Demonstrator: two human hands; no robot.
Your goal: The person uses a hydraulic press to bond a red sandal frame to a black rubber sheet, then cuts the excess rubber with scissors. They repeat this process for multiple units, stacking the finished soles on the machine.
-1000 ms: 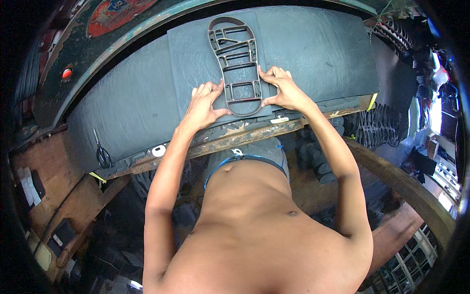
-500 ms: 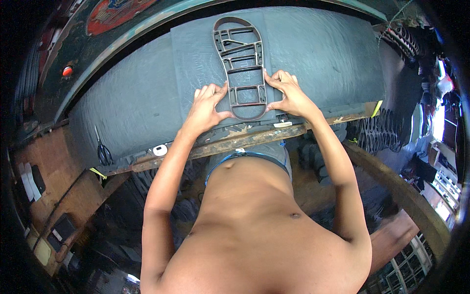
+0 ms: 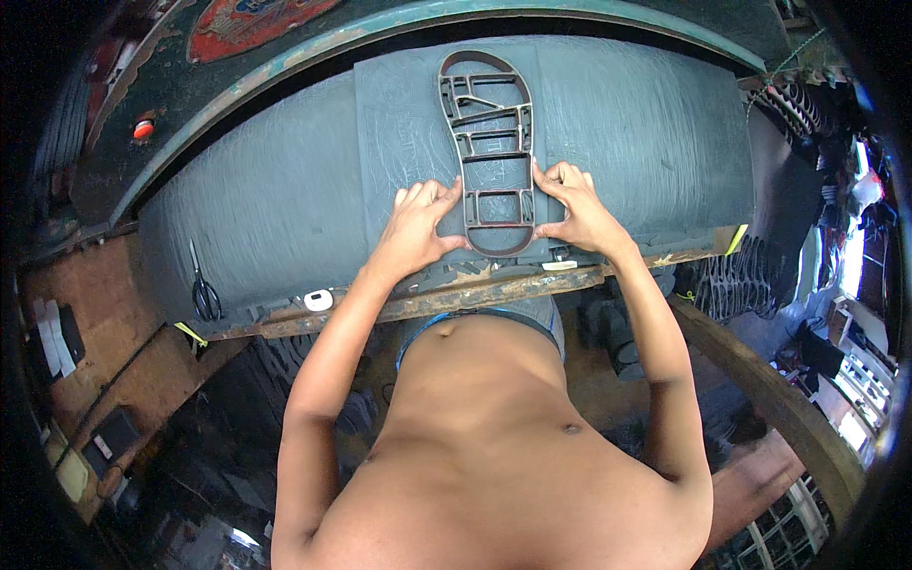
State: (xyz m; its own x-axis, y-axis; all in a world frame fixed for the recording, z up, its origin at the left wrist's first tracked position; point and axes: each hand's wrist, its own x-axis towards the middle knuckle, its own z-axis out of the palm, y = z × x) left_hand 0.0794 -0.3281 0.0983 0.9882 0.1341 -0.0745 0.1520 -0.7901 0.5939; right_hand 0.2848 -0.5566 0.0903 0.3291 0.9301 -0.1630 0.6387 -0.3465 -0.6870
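Note:
A sole-shaped metal cutting die, with several crossbars inside its outline, lies flat on a dark grey sheet. My left hand grips the left edge near the heel, its thumb and fingers spread along the rim. On the opposite side, my right hand holds the right edge the same way. Faint embossed marks show on the sheet within and beside the die. Its heel end is close to the bench's front edge.
Black-handled scissors and a small white device lie at the left front. A heavy machine beam spans the far side, with a red button at its left. Black cut-out scraps hang at right.
The whole view has shifted, so bench, die and hands appear slightly lower and farther right. Both hands keep their hold, and the die stays put on the sheet.

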